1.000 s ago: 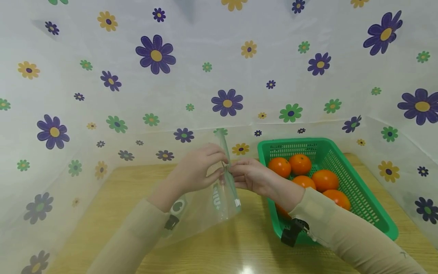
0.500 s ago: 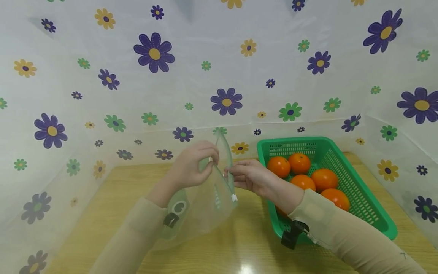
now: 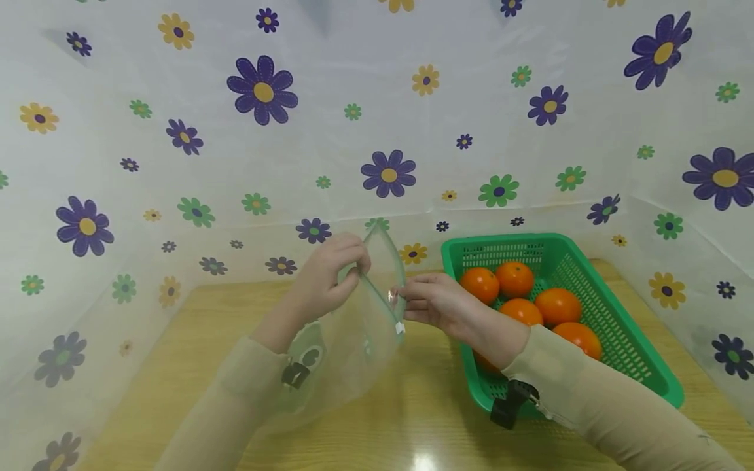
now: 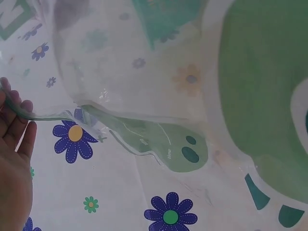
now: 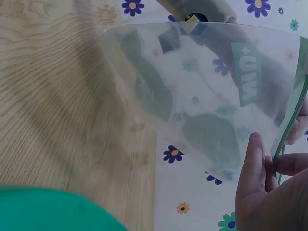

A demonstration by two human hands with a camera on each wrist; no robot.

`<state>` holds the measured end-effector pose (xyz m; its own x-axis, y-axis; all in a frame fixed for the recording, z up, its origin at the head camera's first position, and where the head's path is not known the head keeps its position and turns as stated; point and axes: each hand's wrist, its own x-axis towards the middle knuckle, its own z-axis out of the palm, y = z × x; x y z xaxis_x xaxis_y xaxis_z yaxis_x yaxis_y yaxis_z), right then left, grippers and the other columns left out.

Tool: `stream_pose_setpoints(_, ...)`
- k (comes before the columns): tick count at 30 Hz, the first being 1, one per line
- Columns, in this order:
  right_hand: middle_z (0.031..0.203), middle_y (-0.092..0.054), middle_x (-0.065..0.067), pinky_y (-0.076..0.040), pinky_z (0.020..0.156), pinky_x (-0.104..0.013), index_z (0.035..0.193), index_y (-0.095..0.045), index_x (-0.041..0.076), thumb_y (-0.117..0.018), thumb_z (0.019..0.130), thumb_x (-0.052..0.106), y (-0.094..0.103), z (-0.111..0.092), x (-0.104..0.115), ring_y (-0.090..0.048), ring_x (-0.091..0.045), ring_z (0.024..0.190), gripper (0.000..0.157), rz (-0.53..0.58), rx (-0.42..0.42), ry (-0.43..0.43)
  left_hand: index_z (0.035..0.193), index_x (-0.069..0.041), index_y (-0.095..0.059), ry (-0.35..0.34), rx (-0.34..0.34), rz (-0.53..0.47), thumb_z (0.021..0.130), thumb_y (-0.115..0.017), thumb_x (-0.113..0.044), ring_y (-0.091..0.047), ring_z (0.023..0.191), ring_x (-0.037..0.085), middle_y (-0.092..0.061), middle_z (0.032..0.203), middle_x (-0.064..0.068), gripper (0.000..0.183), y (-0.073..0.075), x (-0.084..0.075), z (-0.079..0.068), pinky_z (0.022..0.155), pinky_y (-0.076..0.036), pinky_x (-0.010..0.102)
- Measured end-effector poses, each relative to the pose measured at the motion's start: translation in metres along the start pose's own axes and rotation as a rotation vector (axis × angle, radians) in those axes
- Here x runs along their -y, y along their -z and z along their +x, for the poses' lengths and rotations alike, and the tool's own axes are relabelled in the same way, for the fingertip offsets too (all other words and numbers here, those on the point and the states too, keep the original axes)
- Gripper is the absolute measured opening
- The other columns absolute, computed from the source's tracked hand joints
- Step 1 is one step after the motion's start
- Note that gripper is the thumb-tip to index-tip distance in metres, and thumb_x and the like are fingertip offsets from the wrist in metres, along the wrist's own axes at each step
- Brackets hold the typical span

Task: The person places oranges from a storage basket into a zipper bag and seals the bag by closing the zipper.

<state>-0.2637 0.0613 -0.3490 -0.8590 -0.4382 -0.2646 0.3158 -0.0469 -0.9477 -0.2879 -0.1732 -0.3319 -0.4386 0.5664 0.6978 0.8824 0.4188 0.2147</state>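
While left hand (image 3: 332,275) pinches one green-edged lip of translucent plastic zip bag (image 3: 350,369), right hand (image 3: 443,309) pinches opposite lip; both grips closed on film, mouth parted between. Bag over pale wood-grain counter (image 3: 436,405), mouth's long axis running near to far. Round orange fruits (image 3: 557,305) in green plastic basket (image 3: 621,317), nearer right hand.

Green basket (image 3: 624,311): open from above along its right inner wall. Obstructions: orange fruits (image 3: 558,307) in its left part; right forearm (image 3: 601,392) across its near side; plastic bag (image 3: 347,366) left of it.
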Motion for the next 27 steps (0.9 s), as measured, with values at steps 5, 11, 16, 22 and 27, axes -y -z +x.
stream_pose_setpoints(5,0.094,-0.076,0.0,-0.064,0.09,-0.031,0.12,-0.067,-0.011,-0.058,0.106,0.01,0.004,-0.001,-0.001,-0.076,-0.01,0.081,0.026,-0.022,-0.02,0.011,0.08,-0.006,-0.062,-0.01,-0.033,-0.01,0.081,-0.051,0.003,-0.055,0.086,0.023,-0.062,0.083,0.006,0.015,0.002,0.001,-0.001,0.084,-0.049,0.038)
stream_pose_setpoints(11,0.091,-0.077,0.0,-0.065,0.086,-0.03,0.117,-0.067,-0.01,-0.058,0.105,0.007,0.01,-0.001,-0.004,-0.076,-0.01,0.078,0.023,-0.015,-0.017,0.027,0.079,-0.007,-0.062,-0.031,-0.066,-0.01,0.08,-0.049,0.001,-0.056,0.088,0.024,-0.063,0.082,0.006,0.015,0.006,0.004,-0.002,0.086,-0.049,0.04)
stream_pose_setpoints(16,0.09,-0.08,0.0,-0.064,0.088,-0.031,0.132,-0.062,-0.01,-0.061,0.103,0.005,0.014,-0.001,-0.005,-0.078,-0.009,0.078,0.033,-0.015,-0.032,0.026,0.08,-0.007,-0.062,-0.034,-0.063,0.008,0.082,-0.051,-0.002,-0.057,0.09,0.023,-0.064,0.084,0.005,0.012,0.008,0.006,-0.003,0.088,-0.048,0.039)
stream_pose_setpoints(22,0.1,-0.082,-0.006,-0.064,0.086,-0.029,0.136,-0.059,-0.011,-0.062,0.102,0.004,0.019,0.001,-0.005,-0.078,-0.01,0.08,0.036,-0.022,-0.079,0.033,0.085,-0.007,-0.064,-0.02,-0.047,0.014,0.087,-0.054,-0.001,-0.058,0.093,0.024,-0.065,0.087,0.007,0.011,0.012,0.008,0.0,0.092,-0.049,0.042)
stream_pose_setpoints(27,0.1,-0.08,-0.006,-0.064,0.086,-0.029,0.138,-0.054,-0.012,-0.059,0.105,0.003,0.022,0.001,-0.006,-0.078,-0.009,0.081,0.037,-0.011,-0.096,0.026,0.091,-0.007,-0.065,0.009,-0.009,0.036,0.092,-0.058,0.0,-0.061,0.099,0.027,-0.068,0.093,0.008,0.01,0.016,0.009,0.001,0.1,-0.05,0.046)
